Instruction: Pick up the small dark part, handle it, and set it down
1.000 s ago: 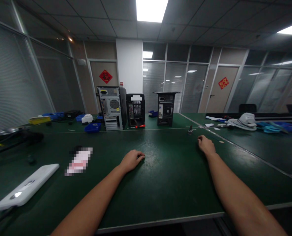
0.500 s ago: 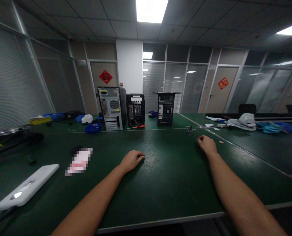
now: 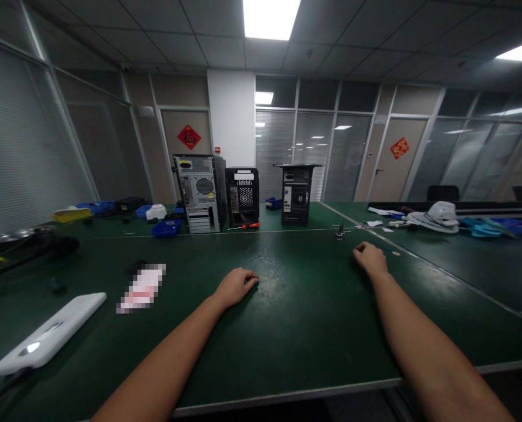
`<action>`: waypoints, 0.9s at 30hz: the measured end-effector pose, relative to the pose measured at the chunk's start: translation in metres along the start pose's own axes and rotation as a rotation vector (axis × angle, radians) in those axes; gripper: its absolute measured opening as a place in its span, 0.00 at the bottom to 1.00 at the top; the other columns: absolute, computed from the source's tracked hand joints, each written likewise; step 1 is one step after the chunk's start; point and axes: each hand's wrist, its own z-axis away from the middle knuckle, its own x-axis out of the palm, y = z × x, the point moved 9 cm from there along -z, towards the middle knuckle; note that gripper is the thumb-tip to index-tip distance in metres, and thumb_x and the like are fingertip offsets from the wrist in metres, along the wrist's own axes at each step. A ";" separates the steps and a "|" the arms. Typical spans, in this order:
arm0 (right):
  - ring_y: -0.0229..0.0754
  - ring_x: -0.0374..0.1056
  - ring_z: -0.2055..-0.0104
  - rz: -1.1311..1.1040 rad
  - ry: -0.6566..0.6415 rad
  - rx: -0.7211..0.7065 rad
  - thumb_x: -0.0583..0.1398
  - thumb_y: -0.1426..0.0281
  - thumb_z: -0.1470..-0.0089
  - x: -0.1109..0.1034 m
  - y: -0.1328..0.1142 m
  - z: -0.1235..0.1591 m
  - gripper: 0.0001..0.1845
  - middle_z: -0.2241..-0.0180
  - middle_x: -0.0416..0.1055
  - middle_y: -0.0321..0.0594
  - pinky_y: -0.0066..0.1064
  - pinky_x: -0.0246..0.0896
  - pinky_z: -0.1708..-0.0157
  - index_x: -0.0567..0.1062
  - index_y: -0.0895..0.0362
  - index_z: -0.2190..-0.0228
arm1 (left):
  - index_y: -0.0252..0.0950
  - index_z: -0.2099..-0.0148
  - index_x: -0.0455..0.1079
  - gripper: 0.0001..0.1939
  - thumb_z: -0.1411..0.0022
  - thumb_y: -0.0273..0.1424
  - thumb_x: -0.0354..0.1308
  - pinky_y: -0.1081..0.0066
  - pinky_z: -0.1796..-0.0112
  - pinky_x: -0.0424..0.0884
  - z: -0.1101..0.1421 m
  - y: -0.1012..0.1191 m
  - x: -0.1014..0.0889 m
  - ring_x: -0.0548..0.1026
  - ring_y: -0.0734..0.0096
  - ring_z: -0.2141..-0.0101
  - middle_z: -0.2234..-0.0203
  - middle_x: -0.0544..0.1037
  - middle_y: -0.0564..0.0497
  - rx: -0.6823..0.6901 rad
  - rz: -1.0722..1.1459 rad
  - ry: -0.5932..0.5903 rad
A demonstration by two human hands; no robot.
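My left hand [image 3: 237, 285] rests on the green tabletop [image 3: 296, 328], its fingers curled in loosely and no object showing in them. To the right, my right hand [image 3: 370, 258] also lies on the table with the fingers bent inward; I see nothing in it. Just beyond that hand stands a small dark metal piece [image 3: 340, 232], too small to name. Farther back, a screwdriver with a red handle [image 3: 251, 225] lies in front of a black computer case [image 3: 243, 196]. Neither hand touches these things.
A grey computer case [image 3: 202, 196] and another black case [image 3: 296, 196] stand along the back. At left are a white elongated device [image 3: 52, 334] with a cable, a pixelated sheet [image 3: 142, 288] and a blue tray [image 3: 166, 228]. A white cap [image 3: 439, 217] lies right.
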 end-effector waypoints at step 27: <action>0.55 0.74 0.56 0.052 -0.004 0.011 0.55 0.56 0.42 -0.004 0.000 0.001 0.21 0.60 0.78 0.53 0.42 0.66 0.57 0.79 0.53 0.56 | 0.40 0.51 0.80 0.18 0.30 0.40 0.51 0.70 0.53 0.69 0.001 0.002 -0.001 0.78 0.61 0.54 0.55 0.83 0.48 -0.021 0.011 -0.004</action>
